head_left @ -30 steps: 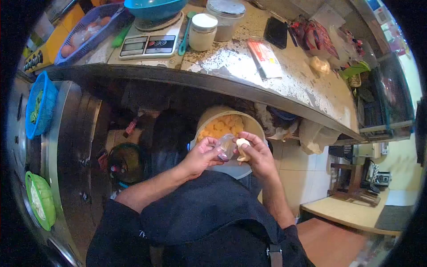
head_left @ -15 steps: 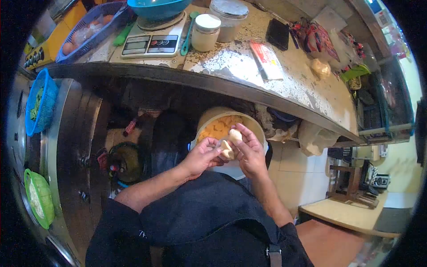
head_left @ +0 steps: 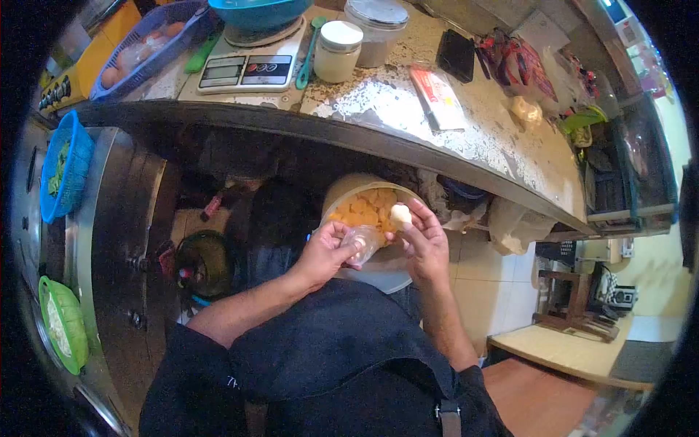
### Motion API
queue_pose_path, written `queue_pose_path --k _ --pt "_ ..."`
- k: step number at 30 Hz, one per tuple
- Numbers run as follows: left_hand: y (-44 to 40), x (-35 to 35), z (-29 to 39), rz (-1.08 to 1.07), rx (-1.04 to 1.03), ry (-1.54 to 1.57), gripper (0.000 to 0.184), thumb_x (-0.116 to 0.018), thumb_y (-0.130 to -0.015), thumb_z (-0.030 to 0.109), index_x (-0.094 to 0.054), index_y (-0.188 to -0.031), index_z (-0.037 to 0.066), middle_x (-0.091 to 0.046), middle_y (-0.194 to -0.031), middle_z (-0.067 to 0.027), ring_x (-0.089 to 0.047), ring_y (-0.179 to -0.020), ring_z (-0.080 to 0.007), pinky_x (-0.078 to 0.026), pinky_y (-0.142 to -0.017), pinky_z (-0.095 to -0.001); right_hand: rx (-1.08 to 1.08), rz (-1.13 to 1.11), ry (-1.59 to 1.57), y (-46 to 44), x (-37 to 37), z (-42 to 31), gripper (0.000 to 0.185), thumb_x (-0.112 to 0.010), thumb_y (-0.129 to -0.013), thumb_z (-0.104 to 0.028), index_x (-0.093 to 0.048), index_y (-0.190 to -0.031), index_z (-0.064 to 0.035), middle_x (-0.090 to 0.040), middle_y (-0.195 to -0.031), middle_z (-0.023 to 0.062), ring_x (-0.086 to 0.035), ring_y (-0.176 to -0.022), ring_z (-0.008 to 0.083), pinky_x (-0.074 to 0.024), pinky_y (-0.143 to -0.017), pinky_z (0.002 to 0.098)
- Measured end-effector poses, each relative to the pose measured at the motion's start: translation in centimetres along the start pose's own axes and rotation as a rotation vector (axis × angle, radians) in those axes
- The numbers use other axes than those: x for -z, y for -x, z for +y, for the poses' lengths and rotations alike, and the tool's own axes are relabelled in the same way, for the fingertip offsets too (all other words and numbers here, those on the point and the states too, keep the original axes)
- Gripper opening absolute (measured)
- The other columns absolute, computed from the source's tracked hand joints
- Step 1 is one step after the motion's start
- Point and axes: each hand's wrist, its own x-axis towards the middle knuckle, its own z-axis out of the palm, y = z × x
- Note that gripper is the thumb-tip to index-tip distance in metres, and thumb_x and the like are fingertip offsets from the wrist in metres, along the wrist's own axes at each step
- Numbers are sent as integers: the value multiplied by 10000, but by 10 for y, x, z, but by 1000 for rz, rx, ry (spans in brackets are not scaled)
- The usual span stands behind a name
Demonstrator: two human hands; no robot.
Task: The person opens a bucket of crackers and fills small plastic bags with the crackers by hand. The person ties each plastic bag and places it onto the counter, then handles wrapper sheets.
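My left hand (head_left: 326,255) is closed on a small clear plastic bag (head_left: 368,242), pinching it between thumb and fingers. In my right hand (head_left: 428,246), a pale, rounded piece (head_left: 400,214) is held up between thumb and fingers; its exact kind does not show. Both hands are over the near side of a pale round bucket (head_left: 338,192), which stands below the counter in front of me. Orange chunks (head_left: 366,207) lie inside the bucket, partly hidden by my hands and the bag.
The counter (head_left: 349,109) bears a kitchen scale (head_left: 247,71), a white-lidded jar (head_left: 338,60), a green spoon (head_left: 306,65) and a printed packet (head_left: 438,100). At left are a blue basket (head_left: 73,171) with greens and a green basket (head_left: 67,320). A wooden stool (head_left: 575,302) stands at right.
My right hand has moved slightly right with a pale piece, away from my left hand. Pale pieces showed at my left hand earlier; now the clear bag there looks nearly see-through.
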Motion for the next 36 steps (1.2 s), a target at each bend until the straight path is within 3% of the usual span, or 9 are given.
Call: queue_pose_path --k 5,20,24,26,27,28,31,34,36 --pt "-3 6 -9 13 -220 -320 173 -611 -896 81 -482 -995 21 -615 -667 -59 -575 -529 -99 -486 -494 -244 50 44 148 8 12 -15 403 -607 -865 5 -484 -1249 6 -631 -1090 117 -639 -946 182 -577 -723 294" --pt "17 36 60 114 -214 -484 103 -614 -902 91 -567 -948 11 -619 -726 -27 -564 -570 -59 -473 -530 -208 267 76 281 36 20 -59 254 -711 -775 31 -616 -1006 -16 -640 -945 55 -595 -866 108 -485 -772 237" --pt "21 45 74 153 -222 -538 92 -627 -893 90 -595 -933 13 -620 -730 -15 -565 -598 -57 -471 -554 -213 511 -249 259 57 8 -84 275 -718 -735 69 -617 -968 -35 -657 -914 87 -623 -846 175 -484 -766 330" --pt "19 48 74 181 -266 -591 86 -631 -890 90 -608 -923 14 -621 -730 -8 -565 -618 -56 -470 -572 -217 654 -324 197 76 -12 -103 85 -753 -745 -60 -668 -750 -57 -687 -775 101 -634 -758 209 -438 -710 350" --pt "17 49 74 192 -291 -616 83 -633 -888 90 -615 -919 15 -621 -729 -5 -565 -628 -55 -470 -581 -220 697 -501 160 86 -18 -114 165 -758 -764 -129 -616 -692 -87 -665 -761 58 -550 -786 216 -409 -637 348" --pt "15 52 75 168 -301 -616 83 -640 -886 92 -626 -910 14 -618 -729 3 -560 -649 -51 -469 -596 -223 797 -842 170 76 -24 -133 110 -740 -783 -129 -681 -694 -102 -683 -805 46 -577 -793 231 -421 -639 340" --pt "18 38 82 184 -319 -692 83 -641 -885 92 -629 -909 13 -617 -729 5 -554 -653 -45 -464 -603 -218 852 -954 3 97 -55 -144 20 -686 -829 -104 -700 -836 -92 -694 -914 61 -631 -893 235 -489 -746 351" --pt "18 34 79 130 -271 -650 96 -635 -887 83 -622 -931 -1 -631 -765 -9 -570 -671 -49 -471 -621 -212 910 -1003 -112 113 -71 -136 208 -692 -840 -148 -681 -1042 -99 -676 -1005 121 -628 -928 240 -528 -809 323" --pt "18 33 76 81 -249 -591 122 -620 -891 57 -601 -983 -20 -643 -803 -32 -601 -701 -66 -488 -638 -215 813 -1035 -180 111 -68 -138 167 -687 -842 -136 -686 -1003 -94 -678 -1007 123 -617 -992 261 -520 -841 346"
